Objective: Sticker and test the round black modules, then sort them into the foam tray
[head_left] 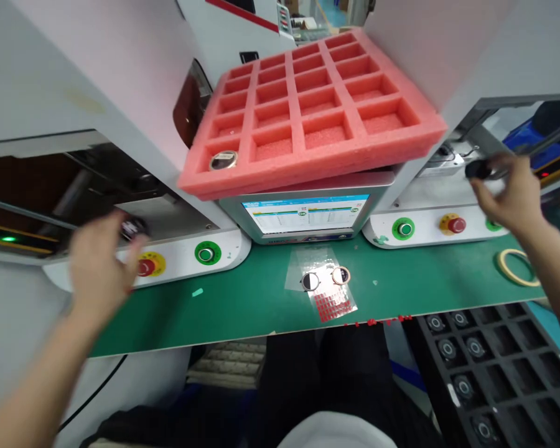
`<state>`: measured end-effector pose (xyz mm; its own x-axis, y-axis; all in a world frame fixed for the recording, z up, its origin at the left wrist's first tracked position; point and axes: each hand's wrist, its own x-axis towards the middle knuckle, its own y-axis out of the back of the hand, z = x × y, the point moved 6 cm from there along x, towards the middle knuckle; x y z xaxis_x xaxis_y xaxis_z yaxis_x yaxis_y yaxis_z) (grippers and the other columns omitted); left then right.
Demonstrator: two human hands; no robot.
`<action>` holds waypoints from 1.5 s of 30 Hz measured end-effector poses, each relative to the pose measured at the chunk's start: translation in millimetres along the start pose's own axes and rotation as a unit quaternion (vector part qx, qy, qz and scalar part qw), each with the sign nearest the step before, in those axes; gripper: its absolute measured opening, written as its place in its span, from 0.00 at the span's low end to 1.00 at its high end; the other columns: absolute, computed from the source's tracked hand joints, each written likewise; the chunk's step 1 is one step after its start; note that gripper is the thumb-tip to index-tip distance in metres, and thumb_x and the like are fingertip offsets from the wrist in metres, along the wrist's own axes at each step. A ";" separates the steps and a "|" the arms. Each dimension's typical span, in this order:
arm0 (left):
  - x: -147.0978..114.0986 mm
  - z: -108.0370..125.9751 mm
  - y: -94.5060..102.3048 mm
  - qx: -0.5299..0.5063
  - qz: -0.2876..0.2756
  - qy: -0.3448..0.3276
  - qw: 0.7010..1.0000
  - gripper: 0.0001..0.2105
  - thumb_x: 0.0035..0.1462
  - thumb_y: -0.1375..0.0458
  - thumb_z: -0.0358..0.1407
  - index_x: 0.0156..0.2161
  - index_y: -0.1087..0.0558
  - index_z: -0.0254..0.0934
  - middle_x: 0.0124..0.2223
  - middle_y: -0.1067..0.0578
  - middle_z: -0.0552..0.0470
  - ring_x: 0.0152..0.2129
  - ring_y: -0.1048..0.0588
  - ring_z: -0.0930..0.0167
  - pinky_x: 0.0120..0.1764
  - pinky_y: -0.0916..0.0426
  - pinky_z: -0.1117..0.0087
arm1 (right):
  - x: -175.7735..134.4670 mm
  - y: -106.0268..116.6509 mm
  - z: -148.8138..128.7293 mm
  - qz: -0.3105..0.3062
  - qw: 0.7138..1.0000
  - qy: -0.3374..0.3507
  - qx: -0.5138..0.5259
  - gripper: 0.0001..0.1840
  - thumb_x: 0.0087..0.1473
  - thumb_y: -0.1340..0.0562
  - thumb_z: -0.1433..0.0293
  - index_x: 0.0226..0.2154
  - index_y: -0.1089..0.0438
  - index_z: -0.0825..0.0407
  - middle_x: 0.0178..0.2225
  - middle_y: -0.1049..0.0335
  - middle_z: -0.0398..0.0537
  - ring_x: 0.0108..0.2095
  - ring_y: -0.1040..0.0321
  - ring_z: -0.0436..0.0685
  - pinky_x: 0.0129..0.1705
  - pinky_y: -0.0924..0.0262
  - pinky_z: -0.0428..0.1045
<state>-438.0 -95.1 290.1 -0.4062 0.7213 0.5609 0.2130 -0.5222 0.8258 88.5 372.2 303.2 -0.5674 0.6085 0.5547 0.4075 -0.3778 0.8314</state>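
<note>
At the left machine's opening, my left hand [100, 264] is blurred by motion, its fingers closed on a dark round disc [133, 228] with white marks. My right hand [516, 193] is raised in front of the right machine's opening. Its thumb and fingers pinch a black round part [477, 169], also blurred. Between the hands, a silver-rimmed watch case [310, 282] and a gold-rimmed watch case [341, 275] lie on a clear sheet with small red stickers [332, 306].
A pink foam tray [308, 165] tops the screen [305, 214], one round case [223, 160] in its front-left pocket. Green and red buttons [456, 224] line both machine bases. A tape roll [517, 267] lies right on the green bench [242, 308]; below stands a black tray [497, 381] of round parts.
</note>
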 end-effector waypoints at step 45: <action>105.3 -89.4 -50.7 -0.084 -0.125 0.177 0.973 0.22 0.57 0.37 0.30 0.53 0.34 0.15 0.52 0.24 0.42 0.45 0.27 0.70 0.52 0.33 0.64 | -139.4 -83.6 -245.8 -0.266 0.931 0.107 0.226 0.17 0.55 0.41 0.65 0.48 0.34 0.47 0.43 0.21 0.51 0.40 0.22 0.63 0.37 0.30 0.55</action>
<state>-571.0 -33.3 302.1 -0.7135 0.6488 0.2644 -0.0675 -0.4392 0.8958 -42.3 147.5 164.7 -0.8851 0.4537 0.1032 0.2601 0.2986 0.9182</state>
